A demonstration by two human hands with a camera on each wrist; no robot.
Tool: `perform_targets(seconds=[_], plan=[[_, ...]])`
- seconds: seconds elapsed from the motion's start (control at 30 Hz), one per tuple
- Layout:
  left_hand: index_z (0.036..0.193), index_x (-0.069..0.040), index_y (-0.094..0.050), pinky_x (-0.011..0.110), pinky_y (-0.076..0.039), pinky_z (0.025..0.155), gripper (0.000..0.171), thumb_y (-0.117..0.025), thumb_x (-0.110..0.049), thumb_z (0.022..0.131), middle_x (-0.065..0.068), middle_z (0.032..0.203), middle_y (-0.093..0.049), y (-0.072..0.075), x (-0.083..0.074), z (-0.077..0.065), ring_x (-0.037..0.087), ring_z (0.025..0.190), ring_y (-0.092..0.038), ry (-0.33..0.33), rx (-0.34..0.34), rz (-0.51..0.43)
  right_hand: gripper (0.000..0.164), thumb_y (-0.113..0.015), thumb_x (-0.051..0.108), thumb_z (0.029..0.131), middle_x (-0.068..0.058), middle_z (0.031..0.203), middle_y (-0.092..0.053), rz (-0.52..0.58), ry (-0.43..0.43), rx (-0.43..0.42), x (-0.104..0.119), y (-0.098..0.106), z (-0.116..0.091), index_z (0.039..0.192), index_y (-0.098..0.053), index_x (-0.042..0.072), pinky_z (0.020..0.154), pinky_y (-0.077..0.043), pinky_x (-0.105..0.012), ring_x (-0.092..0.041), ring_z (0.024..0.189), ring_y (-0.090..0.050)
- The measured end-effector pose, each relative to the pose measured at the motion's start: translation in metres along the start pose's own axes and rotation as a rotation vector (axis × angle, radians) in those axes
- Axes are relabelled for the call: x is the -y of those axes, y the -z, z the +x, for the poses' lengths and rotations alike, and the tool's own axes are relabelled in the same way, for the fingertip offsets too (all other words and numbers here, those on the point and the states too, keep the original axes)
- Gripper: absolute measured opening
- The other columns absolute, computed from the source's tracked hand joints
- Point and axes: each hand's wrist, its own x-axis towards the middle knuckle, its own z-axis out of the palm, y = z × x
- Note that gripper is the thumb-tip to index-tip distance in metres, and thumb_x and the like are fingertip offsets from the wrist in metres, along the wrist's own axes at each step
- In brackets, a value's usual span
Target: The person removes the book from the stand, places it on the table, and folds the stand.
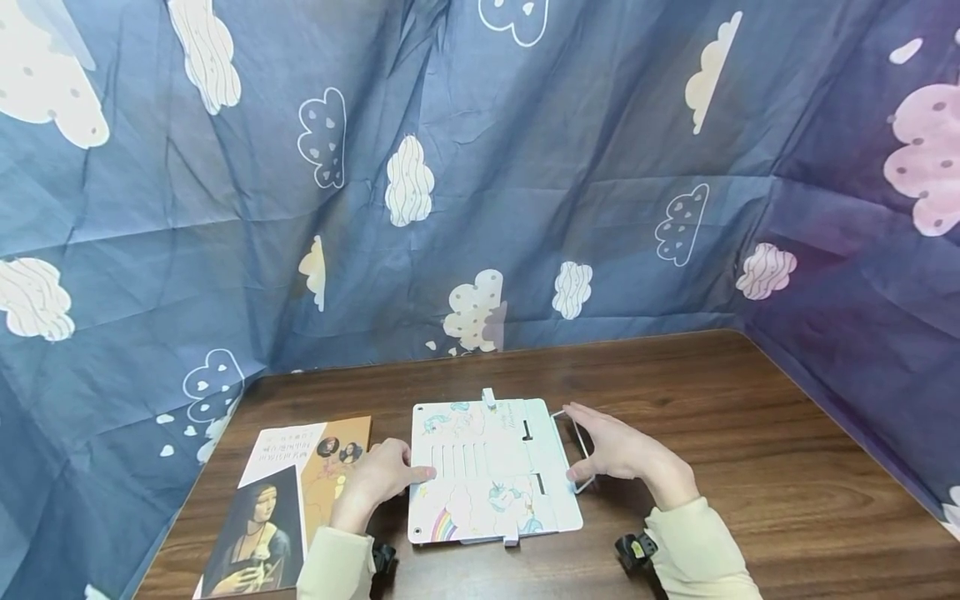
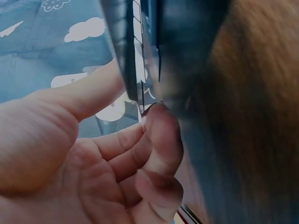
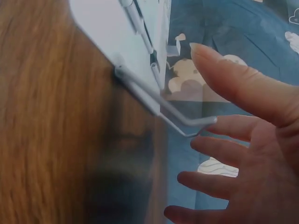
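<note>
Unicorn-print stand sat between hands, near front of surface. Left hand pinched its left edge; right hand, ungripped, had fingers spread at wire bracket. Steady left hold, even pressure across wire probably worked best.

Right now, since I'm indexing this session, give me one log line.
left hand: pinches unicorn-print board, left edge | right hand: fingers spread at wire frame, contact unclear | board: between hands | book: left of board
</note>
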Motion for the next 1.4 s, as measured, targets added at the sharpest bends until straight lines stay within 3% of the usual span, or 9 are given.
perform_targets(seconds=[0.53,0.67,0.8,0.93,1.13,1.3,1.4], plan=[[0.062,-0.010,-0.052,0.026,-0.031,0.041,0.036,-0.069,-0.041,0.071,0.001,0.051,-0.049,-0.008,0.004,0.006,0.013,0.044,-0.042,0.006,0.007,0.009,0.102,-0.082,0.024,0.056,-0.012,0.141,-0.024,0.058,-0.020,0.020,-0.011,-0.003,0.003,0.138,-0.025,0.006,0.097,-0.025,-0.045,-0.029,0.126,-0.024],[0.078,-0.008,-0.055,0.030,-0.036,0.048,0.038,-0.072,-0.040,0.068,0.002,0.065,-0.052,-0.006,0.002,0.006,0.016,0.056,-0.046,0.014,-0.029,0.021,0.101,-0.082,0.024,0.056,-0.011,0.141,-0.024,0.073,-0.023,0.022,-0.012,-0.004,0.004,0.138,-0.025,0.006,0.096,-0.026,-0.046,-0.029,0.125,-0.026],[0.104,-0.003,-0.052,0.038,-0.043,0.063,0.054,-0.074,-0.036,0.067,0.007,0.086,-0.058,-0.006,-0.001,0.006,0.022,0.074,-0.054,0.013,-0.052,0.019,0.100,-0.082,0.023,0.057,-0.011,0.140,-0.026,0.084,-0.027,0.023,-0.012,-0.004,0.004,0.138,-0.025,0.007,0.096,-0.027,-0.046,-0.029,0.125,-0.027],[0.122,0.000,-0.044,0.044,-0.042,0.078,0.070,-0.074,-0.032,0.068,0.016,0.108,-0.054,-0.008,-0.005,0.008,0.030,0.094,-0.053,0.004,-0.067,0.019,0.100,-0.081,0.023,0.057,-0.012,0.140,-0.026,0.096,-0.028,0.023,-0.013,-0.003,0.003,0.138,-0.025,0.007,0.096,-0.027,-0.046,-0.029,0.125,-0.027],[0.129,-0.002,-0.041,0.046,-0.034,0.091,0.069,-0.072,-0.027,0.073,0.018,0.129,-0.036,-0.010,-0.006,0.006,0.033,0.115,-0.038,-0.098,-0.081,0.067,0.104,-0.081,0.029,0.057,-0.014,0.140,-0.026,0.149,-0.014,0.051,-0.016,-0.002,0.001,0.139,-0.020,0.008,0.096,-0.026,-0.048,-0.030,0.125,-0.025],[0.125,-0.006,-0.048,0.049,-0.029,0.094,0.057,-0.069,-0.025,0.076,0.016,0.135,-0.032,-0.010,-0.006,0.004,0.033,0.124,-0.027,-0.179,-0.065,0.124,0.104,-0.078,0.037,0.060,-0.017,0.140,-0.024,0.208,0.026,0.101,-0.023,0.005,-0.004,0.140,-0.018,0.008,0.096,-0.024,-0.051,-0.033,0.126,-0.022],[0.124,-0.006,-0.048,0.050,-0.029,0.094,0.053,-0.066,-0.026,0.078,0.017,0.135,-0.032,-0.011,-0.007,0.004,0.033,0.124,-0.027,-0.235,-0.029,0.142,0.104,-0.078,0.035,0.061,-0.017,0.140,-0.022,0.222,0.063,0.131,-0.029,0.008,-0.005,0.140,-0.017,0.006,0.098,-0.021,-0.050,-0.032,0.127,-0.019]])
